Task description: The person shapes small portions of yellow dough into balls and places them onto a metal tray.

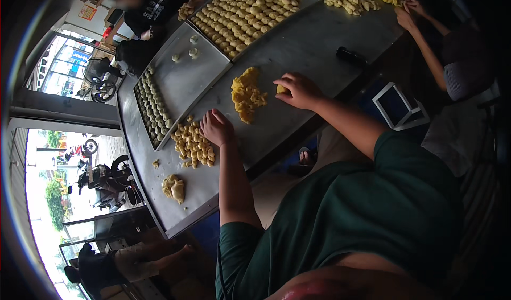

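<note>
My left hand (pixel 215 127) is at the upper right of a pile of small pale dough pieces (pixel 192 148), fingers curled; what is under its fingertips is hidden. My right hand (pixel 298 91) is closed around a small yellow lump (pixel 281 89), just right of a crumbly yellow mass (pixel 246 95) on the steel tabletop (pixel 277 124). A larger smooth dough lump (pixel 174 188) lies nearer the table's left end, below the pile.
A tray (pixel 205 60) holds rows of small balls; another (pixel 245 18) is densely filled. A co-worker in black (pixel 141 18) stands across, another's hands (pixel 410 15) are at upper right. A dark object (pixel 348 55) lies near the edge; a white frame (pixel 396 108) sits below.
</note>
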Demonstrator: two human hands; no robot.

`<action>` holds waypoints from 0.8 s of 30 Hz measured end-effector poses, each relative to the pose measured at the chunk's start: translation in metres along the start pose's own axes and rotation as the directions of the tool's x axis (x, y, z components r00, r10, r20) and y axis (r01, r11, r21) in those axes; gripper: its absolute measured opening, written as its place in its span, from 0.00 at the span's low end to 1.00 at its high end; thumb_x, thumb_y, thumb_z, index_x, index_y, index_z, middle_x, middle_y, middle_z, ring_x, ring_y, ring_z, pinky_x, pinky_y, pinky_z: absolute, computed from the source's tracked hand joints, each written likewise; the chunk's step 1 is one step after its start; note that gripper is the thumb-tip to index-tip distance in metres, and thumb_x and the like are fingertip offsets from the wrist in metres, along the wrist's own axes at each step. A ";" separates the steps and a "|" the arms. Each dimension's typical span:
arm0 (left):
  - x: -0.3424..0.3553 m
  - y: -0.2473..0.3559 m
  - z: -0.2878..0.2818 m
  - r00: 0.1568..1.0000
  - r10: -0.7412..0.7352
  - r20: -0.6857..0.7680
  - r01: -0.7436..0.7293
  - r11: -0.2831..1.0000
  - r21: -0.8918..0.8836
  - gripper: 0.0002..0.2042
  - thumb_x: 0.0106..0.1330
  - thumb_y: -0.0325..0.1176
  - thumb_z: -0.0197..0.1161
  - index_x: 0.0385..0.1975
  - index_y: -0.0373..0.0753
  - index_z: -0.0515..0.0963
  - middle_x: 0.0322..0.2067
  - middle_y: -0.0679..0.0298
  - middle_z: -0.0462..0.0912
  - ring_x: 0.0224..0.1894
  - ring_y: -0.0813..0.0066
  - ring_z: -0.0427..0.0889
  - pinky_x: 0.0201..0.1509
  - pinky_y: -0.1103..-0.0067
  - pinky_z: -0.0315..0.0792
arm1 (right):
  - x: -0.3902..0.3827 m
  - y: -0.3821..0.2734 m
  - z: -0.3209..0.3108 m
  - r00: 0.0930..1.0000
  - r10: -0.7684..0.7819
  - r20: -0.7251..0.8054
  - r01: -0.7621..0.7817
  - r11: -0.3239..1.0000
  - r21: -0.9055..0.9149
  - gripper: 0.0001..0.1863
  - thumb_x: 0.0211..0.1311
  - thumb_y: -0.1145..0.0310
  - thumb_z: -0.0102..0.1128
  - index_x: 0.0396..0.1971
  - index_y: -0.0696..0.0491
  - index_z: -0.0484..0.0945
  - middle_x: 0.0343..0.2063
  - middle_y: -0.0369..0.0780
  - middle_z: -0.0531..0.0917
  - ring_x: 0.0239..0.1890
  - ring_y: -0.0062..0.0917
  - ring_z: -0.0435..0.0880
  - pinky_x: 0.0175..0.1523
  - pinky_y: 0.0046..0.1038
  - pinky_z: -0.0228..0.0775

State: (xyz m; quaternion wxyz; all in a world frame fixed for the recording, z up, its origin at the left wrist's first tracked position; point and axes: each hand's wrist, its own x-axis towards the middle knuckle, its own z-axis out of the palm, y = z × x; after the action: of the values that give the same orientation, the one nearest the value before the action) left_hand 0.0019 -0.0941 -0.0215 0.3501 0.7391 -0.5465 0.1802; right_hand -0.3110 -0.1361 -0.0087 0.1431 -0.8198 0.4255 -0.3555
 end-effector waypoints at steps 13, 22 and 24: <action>-0.060 0.002 -0.066 0.972 -0.143 0.185 0.113 0.980 0.164 0.15 0.73 0.51 0.60 0.37 0.47 0.86 0.42 0.63 0.84 0.53 0.56 0.80 0.60 0.56 0.68 | -0.006 0.019 0.012 0.991 -0.125 -0.039 0.124 0.992 -0.018 0.23 0.64 0.64 0.70 0.60 0.49 0.83 0.56 0.39 0.85 0.57 0.35 0.82 0.63 0.36 0.73; -0.072 -0.017 -0.084 0.918 -0.050 0.394 -0.001 0.992 0.129 0.12 0.76 0.45 0.59 0.50 0.48 0.79 0.49 0.58 0.84 0.55 0.50 0.80 0.61 0.56 0.68 | -0.003 0.012 0.000 0.998 0.012 0.055 -0.011 1.000 -0.009 0.23 0.62 0.62 0.71 0.58 0.47 0.84 0.50 0.38 0.86 0.52 0.36 0.84 0.59 0.38 0.76; -0.073 -0.013 -0.080 0.927 -0.009 0.375 0.021 0.999 -0.028 0.11 0.77 0.44 0.57 0.49 0.46 0.77 0.46 0.56 0.85 0.54 0.49 0.80 0.60 0.57 0.69 | -0.004 0.019 0.002 0.999 0.030 0.024 -0.031 0.996 0.079 0.22 0.62 0.62 0.72 0.57 0.47 0.84 0.49 0.38 0.86 0.50 0.36 0.85 0.58 0.38 0.77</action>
State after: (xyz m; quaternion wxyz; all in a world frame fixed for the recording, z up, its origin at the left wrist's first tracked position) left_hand -0.0015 0.0146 -0.0182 0.2523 0.7585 -0.6004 0.0247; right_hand -0.3225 -0.1441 -0.0216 0.1858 -0.8108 0.4219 -0.3607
